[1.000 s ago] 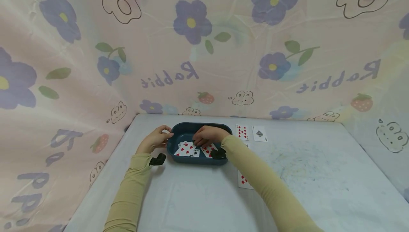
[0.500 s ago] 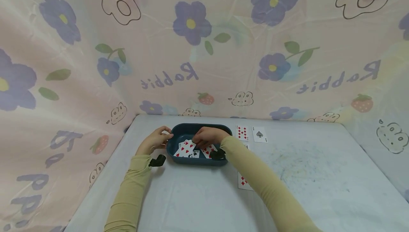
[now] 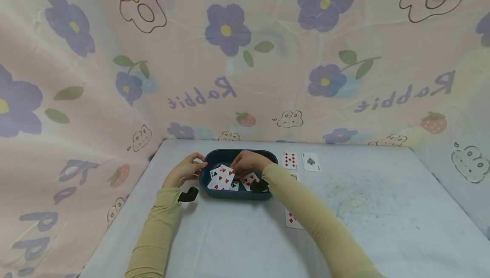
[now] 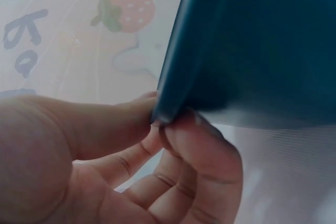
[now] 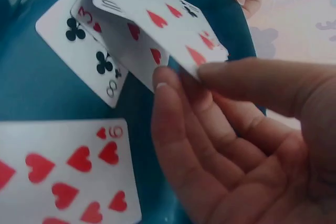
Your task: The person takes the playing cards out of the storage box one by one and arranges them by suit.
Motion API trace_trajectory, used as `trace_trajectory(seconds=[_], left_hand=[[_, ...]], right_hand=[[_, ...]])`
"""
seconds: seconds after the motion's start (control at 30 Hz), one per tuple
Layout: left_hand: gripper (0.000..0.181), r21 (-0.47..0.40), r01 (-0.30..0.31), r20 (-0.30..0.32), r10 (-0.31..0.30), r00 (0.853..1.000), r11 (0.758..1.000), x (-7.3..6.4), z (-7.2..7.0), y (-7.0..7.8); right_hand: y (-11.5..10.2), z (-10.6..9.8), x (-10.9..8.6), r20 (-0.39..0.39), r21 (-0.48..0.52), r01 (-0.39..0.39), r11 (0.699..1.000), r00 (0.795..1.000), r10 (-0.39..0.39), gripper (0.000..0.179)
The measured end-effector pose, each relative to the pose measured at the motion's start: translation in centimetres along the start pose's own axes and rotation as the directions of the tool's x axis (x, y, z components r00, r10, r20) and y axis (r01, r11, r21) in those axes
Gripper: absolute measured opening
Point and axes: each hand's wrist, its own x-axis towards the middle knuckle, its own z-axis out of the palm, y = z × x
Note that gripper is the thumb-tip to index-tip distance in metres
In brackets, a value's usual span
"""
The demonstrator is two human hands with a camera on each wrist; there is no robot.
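My left hand (image 3: 185, 170) pinches the left end of a dark blue oblong tray (image 3: 238, 195); in the left wrist view the thumb and a bent index finger grip its rim. Inside the tray, my right hand (image 3: 248, 164) holds a six of hearts (image 5: 157, 18) by its edge between thumb and fingers. That card leans raised over several others, overlapping a three of hearts (image 5: 113, 32) and a card of clubs (image 5: 73, 29). Separately, another hearts card (image 5: 65, 171) lies face up on the tray floor near the right fingertips.
Right of the tray, a diamonds card (image 3: 289, 160) and an ace of spades (image 3: 311, 161) lie face up on the white-covered table (image 3: 226, 244). Nearer, another diamonds card (image 3: 293, 219) is partly hidden by the right sleeve (image 3: 306, 205). A patterned curtain (image 3: 268, 69) encloses the back and sides.
My right hand has lifted the six of hearts' edge, and the card has tilted and shifted slightly over the pile. My left hand stays on the tray's rim.
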Motion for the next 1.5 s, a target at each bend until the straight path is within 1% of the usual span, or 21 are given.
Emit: trace_trajectory(seconds=[0.1, 0.2, 0.33, 0.5, 0.6, 0.7, 0.8, 0.93, 1.03, 1.1, 1.17, 1.23, 1.3, 1.4, 1.43, 1.5], left_hand=[[0.023, 0.001, -0.007, 0.004, 0.007, 1.0, 1.0, -0.1, 0.0, 0.0], [0.024, -0.009, -0.017, 0.013, 0.017, 1.0, 1.0, -0.1, -0.1, 0.0], [0.025, -0.018, -0.035, 0.014, 0.035, 0.999, 0.999, -0.1, -0.2, 0.0], [0.024, -0.006, -0.036, 0.018, 0.036, 0.999, 0.999, -0.2, 0.0, 0.0], [0.023, -0.005, -0.033, 0.015, 0.033, 0.999, 0.999, -0.2, 0.0, -0.1], [0.023, -0.005, -0.033, 0.014, 0.033, 0.999, 0.999, -0.1, 0.0, -0.3], [0.024, -0.008, -0.034, 0.014, 0.035, 0.999, 0.999, -0.1, 0.1, -0.3], [0.025, -0.004, -0.034, 0.014, 0.034, 0.999, 0.999, -0.1, 0.1, -0.2], [0.025, 0.002, -0.033, 0.016, 0.033, 0.999, 0.999, -0.2, 0.1, -0.1], [0.024, 0.001, -0.031, 0.017, 0.031, 0.999, 1.0, -0.2, 0.1, -0.1], [0.024, -0.002, -0.032, 0.017, 0.032, 0.999, 0.999, -0.2, 0.0, -0.2], [0.025, -0.001, -0.032, 0.019, 0.032, 0.999, 0.999, -0.2, 0.0, -0.1], [0.025, 0.001, -0.027, 0.015, 0.027, 1.0, 1.0, -0.2, 0.0, -0.1], [0.025, 0.011, -0.023, 0.016, 0.023, 1.0, 1.0, -0.2, 0.0, 0.0], [0.024, 0.012, -0.024, 0.015, 0.023, 1.0, 1.0, -0.2, 0.0, 0.0], [0.024, 0.012, -0.023, 0.015, 0.023, 1.0, 1.0, -0.2, -0.1, -0.1]], right_hand=[[0.1, -0.4, -0.3, -0.045, -0.012, -0.008, 1.0, 0.999, 0.007, 0.014], [0.2, -1.0, -0.9, -0.073, -0.023, -0.009, 1.0, 0.997, 0.008, 0.014], [0.1, -2.2, -1.8, -0.106, -0.021, 0.014, 1.0, 0.994, -0.016, 0.013], [0.7, -3.7, -2.6, -0.122, -0.004, 0.087, 0.996, 0.989, -0.086, 0.009], [1.3, -4.7, -3.0, -0.136, 0.008, 0.145, 0.989, 0.98, -0.143, 0.009], [1.9, -5.8, -3.6, -0.15, 0.03, 0.188, 0.982, 0.972, -0.182, 0.01], [2.3, -6.9, -4.6, -0.148, 0.051, 0.231, 0.972, 0.964, -0.221, 0.019], [2.7, -7.9, -6.4, -0.116, 0.052, 0.294, 0.955, 0.951, -0.286, 0.042], [3.0, -8.4, -7.6, -0.076, 0.041, 0.316, 0.948, 0.947, -0.312, 0.059], [3.2, -8.6, -8.3, -0.049, 0.043, 0.317, 0.947, 0.948, -0.315, 0.063], [3.6, -8.9, -8.7, -0.034, 0.051, 0.313, 0.948, 0.95, -0.312, 0.061], [4.0, -9.1, -9.0, -0.031, 0.074, 0.306, 0.949, 0.952, -0.305, 0.055], [4.5, -9.4, -9.2, -0.038, 0.104, 0.298, 0.949, 0.954, -0.296, 0.047], [5.0, -9.6, -9.6, -0.057, 0.126, 0.302, 0.945, 0.953, -0.297, 0.039], [5.2, -9.7, -9.7, -0.068, 0.123, 0.306, 0.944, 0.952, -0.299, 0.037], [5.6, -9.9, -10.0, -0.093, 0.085, 0.31, 0.947, 0.949, -0.302, 0.033]])
